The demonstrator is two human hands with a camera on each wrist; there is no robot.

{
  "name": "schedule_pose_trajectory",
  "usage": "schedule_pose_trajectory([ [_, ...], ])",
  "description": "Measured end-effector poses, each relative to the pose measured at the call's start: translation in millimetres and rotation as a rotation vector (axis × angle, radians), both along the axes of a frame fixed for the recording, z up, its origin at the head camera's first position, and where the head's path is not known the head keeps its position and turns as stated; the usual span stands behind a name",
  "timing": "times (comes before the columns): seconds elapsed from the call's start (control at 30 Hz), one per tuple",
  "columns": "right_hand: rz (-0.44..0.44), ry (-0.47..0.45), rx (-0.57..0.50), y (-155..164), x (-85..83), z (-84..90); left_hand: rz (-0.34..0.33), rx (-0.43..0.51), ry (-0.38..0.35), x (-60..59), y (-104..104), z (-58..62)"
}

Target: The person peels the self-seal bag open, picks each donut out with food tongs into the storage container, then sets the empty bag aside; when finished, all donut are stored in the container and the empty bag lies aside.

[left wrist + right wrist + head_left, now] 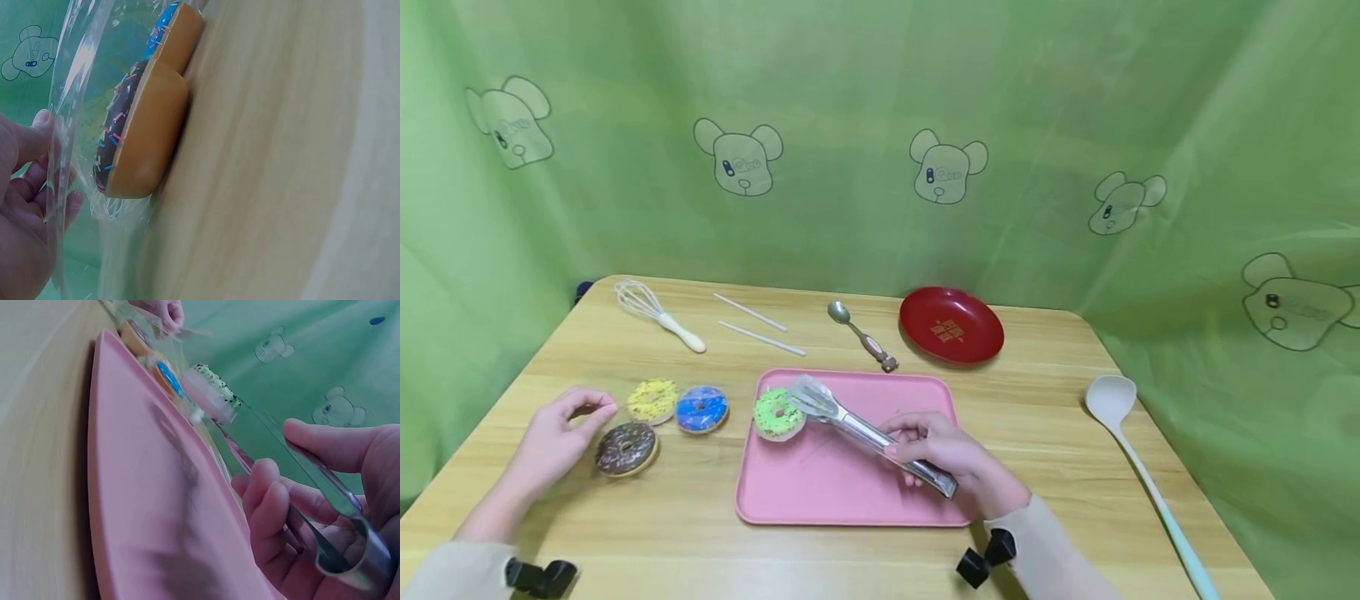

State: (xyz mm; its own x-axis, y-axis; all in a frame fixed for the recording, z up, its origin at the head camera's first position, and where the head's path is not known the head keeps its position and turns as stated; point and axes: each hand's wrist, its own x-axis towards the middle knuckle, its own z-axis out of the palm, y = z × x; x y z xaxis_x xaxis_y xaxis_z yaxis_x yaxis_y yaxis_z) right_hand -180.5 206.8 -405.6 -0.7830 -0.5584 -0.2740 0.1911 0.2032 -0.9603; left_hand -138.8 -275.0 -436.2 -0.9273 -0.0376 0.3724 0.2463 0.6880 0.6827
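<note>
My right hand (940,454) (281,506) grips metal tongs (865,432) (337,494) low on their handle. The pale tips of the tongs reach a green sprinkled donut (777,414) (212,390) at the left edge of a pink tray (835,492) (137,506). My left hand (557,437) (25,212) lies on the table left of a chocolate donut (625,448) (137,131), its fingers pinching a clear plastic film (75,94). A blue donut (701,409) (178,31) and a yellow donut (652,400) lie just beyond the chocolate one.
At the back of the wooden table (1060,467) lie a whisk (658,312), two white sticks (760,327), a spoon (861,333) and a red plate (951,325). A white ladle (1123,433) lies at the right. Green cloth hangs all round.
</note>
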Motion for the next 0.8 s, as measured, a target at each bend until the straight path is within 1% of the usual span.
schedule_pose_trajectory([
  [0.17, -0.035, -0.007, -0.005, 23, 2.8, 1.6, 0.001, -0.005, 0.011, 0.2, 0, -0.2],
  [0.43, -0.124, -0.021, -0.003, 63, 8.4, 1.9, 0.002, -0.01, 0.014, 0.1, 1, 1.6],
  [0.67, -0.161, 0.009, 0.03, 93, 13.1, -2.2, 0.002, -0.006, 0.004, 0.7, 0, 1.2],
  [0.8, -0.178, 0.028, 0.05, 105, 15.6, -5.7, 0.009, -0.007, -0.002, 1.1, -1, 1.3],
])
